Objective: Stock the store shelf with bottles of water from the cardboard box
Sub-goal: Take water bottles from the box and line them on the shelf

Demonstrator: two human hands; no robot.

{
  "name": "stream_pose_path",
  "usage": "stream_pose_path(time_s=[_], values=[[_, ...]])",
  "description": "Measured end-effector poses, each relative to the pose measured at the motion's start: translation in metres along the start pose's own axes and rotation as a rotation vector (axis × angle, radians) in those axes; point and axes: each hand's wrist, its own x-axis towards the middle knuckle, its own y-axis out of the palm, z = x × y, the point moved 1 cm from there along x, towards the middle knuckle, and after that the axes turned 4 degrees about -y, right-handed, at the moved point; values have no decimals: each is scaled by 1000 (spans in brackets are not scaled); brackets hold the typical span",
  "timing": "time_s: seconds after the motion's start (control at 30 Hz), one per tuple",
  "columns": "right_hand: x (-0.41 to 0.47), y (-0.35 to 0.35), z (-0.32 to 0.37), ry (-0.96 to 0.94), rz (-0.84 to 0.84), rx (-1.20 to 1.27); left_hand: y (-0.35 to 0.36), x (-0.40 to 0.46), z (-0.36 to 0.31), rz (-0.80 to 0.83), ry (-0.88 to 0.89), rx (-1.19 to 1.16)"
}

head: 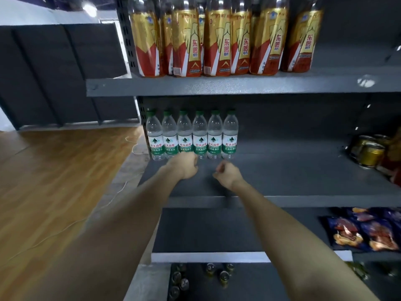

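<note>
Several clear water bottles (199, 135) with green caps and green-and-white labels stand in a row at the back left of the grey middle shelf (282, 170). My left hand (184, 165) hovers just in front of the row with its fingers curled and nothing in it. My right hand (227, 173) is a little to the right above the shelf, fingers also curled and holding nothing. Neither hand touches a bottle. The cardboard box is out of view.
Tall gold-and-red drink bottles (219, 40) fill the upper shelf. Gold cans (368, 153) stand at the middle shelf's right end. Blue snack bags (364, 231) lie on the lower shelf, small cans (208, 274) on the bottom one. Wooden floor (54, 170) lies to the left.
</note>
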Motion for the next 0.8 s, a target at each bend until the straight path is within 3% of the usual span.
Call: stream_pose_path(time_s=[0.2,0.4,0.57,0.8], values=[[-85,35,5,-63,68,-101,25,-58,25,40,-14,-96],[-155,89,-19,36,227,-144,99,-117,68,149,-66,-127],[-201,157,-45,94,310,-147,185,-161,116,287,-165,-167],[-260,279,-115,186,566,-170,331,-242,175,472,-373,-277]])
